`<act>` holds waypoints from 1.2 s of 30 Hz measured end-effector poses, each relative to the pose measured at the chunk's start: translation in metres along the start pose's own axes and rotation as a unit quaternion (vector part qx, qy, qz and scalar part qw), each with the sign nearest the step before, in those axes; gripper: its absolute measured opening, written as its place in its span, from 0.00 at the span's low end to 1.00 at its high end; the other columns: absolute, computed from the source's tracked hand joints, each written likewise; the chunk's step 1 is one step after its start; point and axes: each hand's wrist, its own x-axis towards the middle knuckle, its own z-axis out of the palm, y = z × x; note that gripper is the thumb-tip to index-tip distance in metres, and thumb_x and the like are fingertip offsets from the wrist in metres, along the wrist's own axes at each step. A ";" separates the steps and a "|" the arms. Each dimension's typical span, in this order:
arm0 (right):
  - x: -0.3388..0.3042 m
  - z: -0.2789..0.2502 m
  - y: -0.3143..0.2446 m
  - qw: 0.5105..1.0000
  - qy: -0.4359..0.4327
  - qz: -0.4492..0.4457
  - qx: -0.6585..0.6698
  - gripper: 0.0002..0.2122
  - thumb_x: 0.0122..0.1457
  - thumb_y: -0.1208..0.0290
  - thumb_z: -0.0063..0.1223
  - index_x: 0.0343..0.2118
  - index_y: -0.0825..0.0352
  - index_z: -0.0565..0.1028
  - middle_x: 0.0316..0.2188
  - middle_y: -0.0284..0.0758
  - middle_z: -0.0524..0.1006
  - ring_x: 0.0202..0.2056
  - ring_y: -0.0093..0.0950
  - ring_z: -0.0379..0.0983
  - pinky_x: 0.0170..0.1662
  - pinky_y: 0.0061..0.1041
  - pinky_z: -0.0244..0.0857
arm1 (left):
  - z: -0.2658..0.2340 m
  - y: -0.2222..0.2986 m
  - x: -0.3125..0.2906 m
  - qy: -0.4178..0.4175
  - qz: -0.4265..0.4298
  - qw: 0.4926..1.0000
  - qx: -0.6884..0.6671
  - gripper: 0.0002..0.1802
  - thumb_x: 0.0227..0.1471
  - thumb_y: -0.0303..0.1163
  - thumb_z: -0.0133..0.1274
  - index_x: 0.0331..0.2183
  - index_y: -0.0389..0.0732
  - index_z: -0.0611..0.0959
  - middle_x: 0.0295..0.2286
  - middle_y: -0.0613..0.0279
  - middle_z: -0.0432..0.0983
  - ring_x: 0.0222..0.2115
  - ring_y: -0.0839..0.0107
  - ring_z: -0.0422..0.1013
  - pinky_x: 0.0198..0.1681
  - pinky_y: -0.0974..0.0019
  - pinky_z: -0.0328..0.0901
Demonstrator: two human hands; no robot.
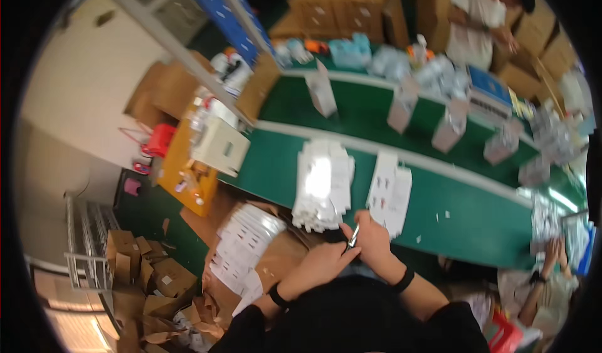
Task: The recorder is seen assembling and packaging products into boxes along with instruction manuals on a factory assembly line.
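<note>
My right hand [371, 237] is closed around a slim, shiny, metal-looking tool [354, 235] at the near edge of the green table. Against the lower end of that tool, the fingers of my left hand [326, 262] are pressed together. The tool's exact kind is too small and blurred to tell. Just beyond my hands lies a thick stack of white packets [323, 184], with glare on top. To its right are flat white printed sheets [390, 193], whose near edge is beside my right hand.
An open carton [282, 259] at my left holds more printed white packets [244, 246]. Upright packs [451, 124] stand spaced along the green conveyor belt [364, 118]. A beige box [219, 145] sits at the table's left end. One person stands across; another's hands [553, 256] work at right.
</note>
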 end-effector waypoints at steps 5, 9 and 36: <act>0.062 -0.053 0.054 0.990 -0.016 0.142 -0.011 0.21 0.67 0.48 0.50 0.42 0.66 0.71 0.26 0.46 0.80 0.30 0.50 0.79 0.33 0.48 0.69 | -0.017 0.039 -0.052 0.106 -0.017 0.993 -0.043 0.30 0.67 0.54 0.43 0.31 0.34 0.79 0.25 0.43 0.79 0.29 0.43 0.77 0.33 0.47 0.70; 0.081 -0.088 0.040 0.966 0.034 0.029 0.254 0.21 0.69 0.49 0.49 0.46 0.67 0.73 0.23 0.37 0.78 0.25 0.33 0.76 0.28 0.39 0.67 | -0.016 0.045 -0.053 0.211 -0.111 0.939 -0.249 0.20 0.68 0.44 0.47 0.35 0.35 0.79 0.23 0.54 0.77 0.25 0.63 0.76 0.30 0.59 0.69; 0.117 -0.075 -0.122 0.932 -0.073 0.042 0.352 0.12 0.69 0.64 0.43 0.42 0.68 0.72 0.43 0.36 0.77 0.45 0.21 0.71 0.49 0.24 0.63 | -0.110 0.032 0.021 0.393 0.256 0.883 0.002 0.14 0.55 0.30 0.63 0.41 0.33 0.80 0.28 0.53 0.75 0.28 0.53 0.76 0.27 0.56 0.68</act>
